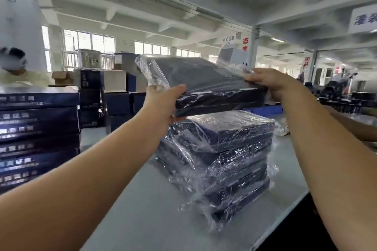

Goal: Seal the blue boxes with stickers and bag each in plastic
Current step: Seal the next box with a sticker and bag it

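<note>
A clear plastic bag [146, 69] wraps one dark blue box [204, 81], and both hands hold this box up in the air, tilted so that its far edge is higher than the near one. The bag's loose end bunches and crinkles beyond the left hand's side of the box, and more slack film shows just above the right hand.

The left hand [163, 104] grips the near left corner, thumb lying on top and fingers curled underneath. The right hand [271, 81] clasps the right edge, its fingers bent over the top face through the plastic.

Directly below the held box, apart from it, stands a stack of bagged boxes [220, 159] on the pale table [142, 220]. Each one sits in its own clear bag, the film shiny and wrinkled, with loose flaps hanging down the side under the left hand. The layers are not squared up; some are skewed against the others.

Well out beyond the left forearm rises a pile of unbagged boxes [38, 138], dark blue with pale lettering on their edges, too blurred to read. Past the left hand stand cardboard cartons [114, 81], and more blue boxes are stacked around them. A blue bin [265, 110] peeks out just under the right hand, behind the stack; what it holds cannot be told.

The held box looks flat, wide and very dark, its top plain under the glare of the film
</note>
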